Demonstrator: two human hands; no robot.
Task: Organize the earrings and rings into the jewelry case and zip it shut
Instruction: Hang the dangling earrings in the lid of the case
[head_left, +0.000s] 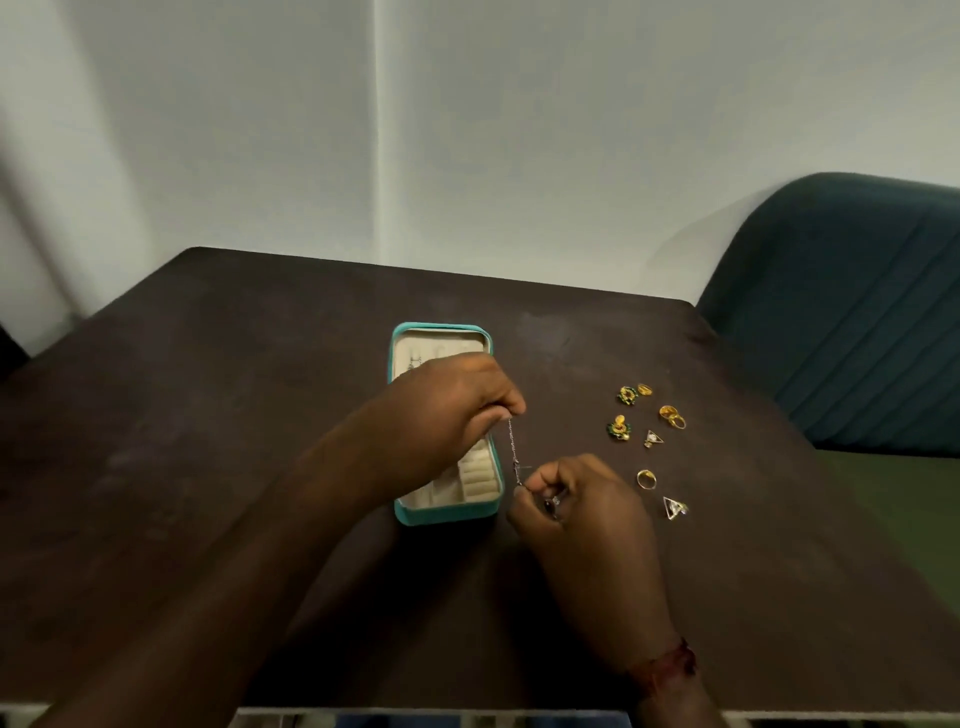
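Observation:
An open teal jewelry case (444, 512) with a cream lining lies on the dark table (208, 441). My left hand (452, 410) hovers over the case and pinches the top end of a thin silver chain earring (513, 451). My right hand (571, 504) pinches the chain's lower end just right of the case. Loose pieces lie to the right: two green-and-gold flower earrings (619, 427), gold rings (671, 415), another gold ring (646, 478) and two triangle earrings (674, 507).
A dark teal chair (852, 312) stands at the table's far right corner. A pale wall rises behind the table. A red thread band (670, 667) circles my right wrist.

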